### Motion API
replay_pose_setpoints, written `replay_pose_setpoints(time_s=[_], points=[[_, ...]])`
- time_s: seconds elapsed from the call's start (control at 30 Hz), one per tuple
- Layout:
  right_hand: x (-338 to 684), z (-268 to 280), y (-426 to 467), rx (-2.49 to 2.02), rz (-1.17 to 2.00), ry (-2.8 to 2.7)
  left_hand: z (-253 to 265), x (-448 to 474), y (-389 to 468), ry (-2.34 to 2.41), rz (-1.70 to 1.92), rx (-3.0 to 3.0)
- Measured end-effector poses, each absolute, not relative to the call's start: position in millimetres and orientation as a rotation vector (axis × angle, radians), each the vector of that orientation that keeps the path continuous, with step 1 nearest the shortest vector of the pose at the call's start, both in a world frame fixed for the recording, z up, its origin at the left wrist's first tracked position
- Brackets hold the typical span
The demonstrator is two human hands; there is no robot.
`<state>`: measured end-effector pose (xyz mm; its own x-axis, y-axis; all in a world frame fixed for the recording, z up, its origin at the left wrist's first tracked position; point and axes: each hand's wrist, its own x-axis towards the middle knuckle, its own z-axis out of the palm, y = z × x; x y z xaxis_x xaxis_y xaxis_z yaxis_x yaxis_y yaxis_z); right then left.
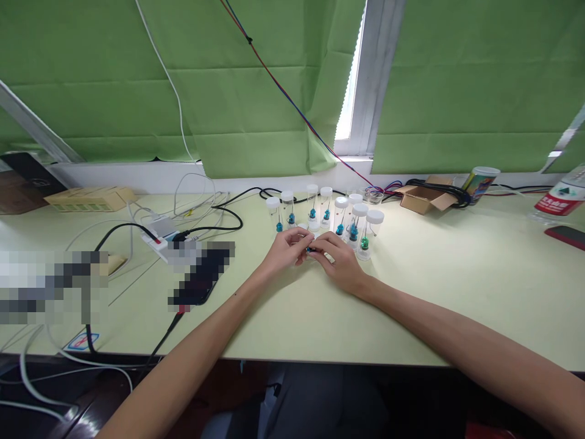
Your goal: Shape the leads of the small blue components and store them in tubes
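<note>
My left hand (284, 251) and my right hand (340, 261) meet just above the table, fingertips pinched together. Between them is a small dark piece with a hint of blue (310, 249); fingers cover most of it, so its kind is unclear. Around and behind the hands stand several clear tubes with white caps. Most hold a teal-blue piece with a thin wire, like the tube (279, 221) by my left hand. The tube at the right (365, 239), near my right hand, has a green piece inside. Another white-capped tube is partly hidden behind my fingers.
To the left lie a blurred phone (205, 274) with a cable, a white power strip (159, 235) and tangled wires. An open cardboard box (423, 198), a printed can (482, 183) and a red-labelled bottle (562, 198) stand at the right. Green curtains (274, 122) hang behind.
</note>
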<state>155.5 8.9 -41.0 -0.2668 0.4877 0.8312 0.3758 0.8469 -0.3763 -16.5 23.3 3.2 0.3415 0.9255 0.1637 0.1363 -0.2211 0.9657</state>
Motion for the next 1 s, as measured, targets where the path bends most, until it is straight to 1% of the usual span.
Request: replay_pose_setpoints(time_s=[1.0], points=[[155.6,-39.8,7.5,-0.613,0.185,-1.902,1.9,-17.9,24.4,0.955,0.977,1.651]])
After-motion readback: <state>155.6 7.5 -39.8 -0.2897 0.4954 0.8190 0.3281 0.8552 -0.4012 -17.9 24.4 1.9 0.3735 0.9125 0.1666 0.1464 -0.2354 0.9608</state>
